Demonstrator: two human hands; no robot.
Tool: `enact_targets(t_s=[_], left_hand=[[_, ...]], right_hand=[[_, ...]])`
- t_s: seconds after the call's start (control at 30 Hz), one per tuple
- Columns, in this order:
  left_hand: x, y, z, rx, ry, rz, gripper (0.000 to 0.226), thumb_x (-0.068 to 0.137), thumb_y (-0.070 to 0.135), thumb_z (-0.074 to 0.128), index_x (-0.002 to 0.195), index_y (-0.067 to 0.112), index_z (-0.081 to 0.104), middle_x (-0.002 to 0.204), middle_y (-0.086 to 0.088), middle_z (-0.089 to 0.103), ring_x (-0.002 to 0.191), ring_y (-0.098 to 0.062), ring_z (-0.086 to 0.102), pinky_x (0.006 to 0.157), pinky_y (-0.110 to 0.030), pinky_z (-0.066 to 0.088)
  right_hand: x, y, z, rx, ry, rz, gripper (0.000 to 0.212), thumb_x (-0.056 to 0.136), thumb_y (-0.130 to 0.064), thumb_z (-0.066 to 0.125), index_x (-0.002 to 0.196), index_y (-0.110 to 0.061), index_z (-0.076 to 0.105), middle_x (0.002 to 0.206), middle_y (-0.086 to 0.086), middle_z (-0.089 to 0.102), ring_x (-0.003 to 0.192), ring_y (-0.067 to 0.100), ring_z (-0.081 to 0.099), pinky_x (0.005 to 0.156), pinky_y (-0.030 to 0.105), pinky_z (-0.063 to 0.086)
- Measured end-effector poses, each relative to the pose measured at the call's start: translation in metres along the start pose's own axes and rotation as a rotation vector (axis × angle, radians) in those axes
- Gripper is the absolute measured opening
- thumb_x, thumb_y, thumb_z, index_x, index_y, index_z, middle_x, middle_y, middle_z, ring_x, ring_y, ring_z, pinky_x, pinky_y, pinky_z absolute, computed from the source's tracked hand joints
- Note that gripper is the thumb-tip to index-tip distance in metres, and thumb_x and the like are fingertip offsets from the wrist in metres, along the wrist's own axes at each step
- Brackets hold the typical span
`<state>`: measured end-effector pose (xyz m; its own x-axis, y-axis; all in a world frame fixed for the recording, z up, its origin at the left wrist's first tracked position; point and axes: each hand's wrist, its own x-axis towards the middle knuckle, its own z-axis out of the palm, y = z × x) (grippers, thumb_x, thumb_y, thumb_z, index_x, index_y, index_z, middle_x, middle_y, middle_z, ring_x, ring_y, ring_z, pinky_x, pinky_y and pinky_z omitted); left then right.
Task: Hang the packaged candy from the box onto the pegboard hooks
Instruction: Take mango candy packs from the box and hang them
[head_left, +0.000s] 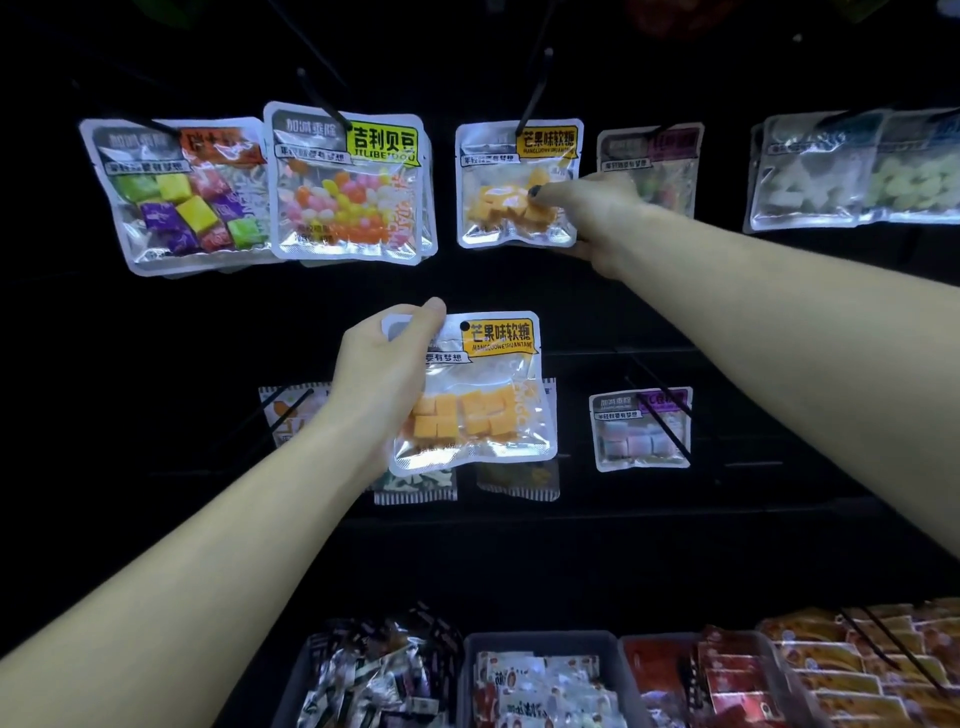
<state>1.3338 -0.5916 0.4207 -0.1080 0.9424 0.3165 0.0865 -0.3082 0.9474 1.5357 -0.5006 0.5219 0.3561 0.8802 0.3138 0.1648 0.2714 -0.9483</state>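
Fingers of my left hand (382, 374) curl round the upper left corner of a mango candy packet (475, 397), thumb on its front beside the punched hanging hole, and hold it upright in front of the dark pegboard (156, 338), below the upper row of hooks. My right hand (597, 221) reaches to a second mango candy packet (511, 182) already hanging on a black hook (535, 98); its thumb, with a dark nail, presses on the packet's front over the orange cubes, and the remaining fingers lie behind the packet's right edge, so the hand pinches that packet near its lower right. Left of the hung packet hang 2 further packets: a jelly bean packet (345, 187) with a yellow label and, overlapping it at the far left, a packet of wrapped square sweets (179, 200) in green, yellow and purple. Right of my right hand hangs a dim packet with a purple label (649, 161), and well to the right a group of pale packets (852, 171). On the lower row, a packet of pastel sweets (641, 428) hangs on its own hook, and striped packets (291, 410) show partly behind my left forearm and the held packet. Along the bottom edge stand grey bins (540, 644) filled with assorted wrapped snacks, with red and orange packets (857, 660) stacked at the right.
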Motion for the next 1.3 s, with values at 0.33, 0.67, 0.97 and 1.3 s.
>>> enact_targets(t_s=[0.33, 0.67, 0.97, 1.3], left_hand=[[-0.001, 0.005, -0.003, -0.016, 0.008, -0.01, 0.027, 0.101, 0.046, 0.061, 0.084, 0.027, 0.066, 0.067, 0.002, 0.039, 0.06, -0.017, 0.036, 0.055, -0.03, 0.03], [-0.014, 0.024, 0.004, -0.022, 0.006, 0.017, 0.03, 0.103, 0.044, 0.059, 0.087, 0.019, 0.056, 0.067, 0.001, 0.032, 0.061, -0.018, 0.029, 0.056, -0.031, 0.024], [-0.01, 0.029, 0.006, -0.045, -0.084, 0.063, 0.034, 0.104, 0.056, 0.051, 0.095, 0.026, 0.064, 0.1, 0.011, 0.066, 0.096, -0.01, 0.06, 0.088, -0.028, 0.046], [-0.011, -0.002, -0.013, 0.443, -0.252, 0.197, 0.026, 0.105, 0.051, 0.048, 0.102, 0.03, 0.063, 0.102, 0.009, 0.073, 0.1, -0.011, 0.068, 0.096, -0.04, 0.054]], right_hand=[[-0.022, 0.015, -0.01, -0.146, -0.077, 0.132, 0.039, 0.097, -0.034, 0.07, 0.122, -0.009, 0.053, 0.142, 0.027, 0.058, 0.118, 0.037, 0.069, 0.093, 0.04, 0.062], [-0.128, 0.01, -0.043, -0.144, -0.724, 0.216, 0.045, 0.101, -0.049, 0.059, 0.122, -0.011, 0.067, 0.115, 0.013, 0.077, 0.11, 0.031, 0.074, 0.102, 0.043, 0.056], [-0.145, 0.013, -0.053, -0.004, -0.492, 0.053, 0.031, 0.092, 0.005, 0.067, 0.123, 0.002, 0.066, 0.112, 0.021, 0.076, 0.09, 0.026, 0.074, 0.071, 0.03, 0.062], [-0.111, -0.037, -0.059, 0.099, -0.256, -0.215, 0.036, 0.088, 0.003, 0.071, 0.123, -0.005, 0.066, 0.113, 0.008, 0.078, 0.102, 0.025, 0.076, 0.079, 0.036, 0.061]])
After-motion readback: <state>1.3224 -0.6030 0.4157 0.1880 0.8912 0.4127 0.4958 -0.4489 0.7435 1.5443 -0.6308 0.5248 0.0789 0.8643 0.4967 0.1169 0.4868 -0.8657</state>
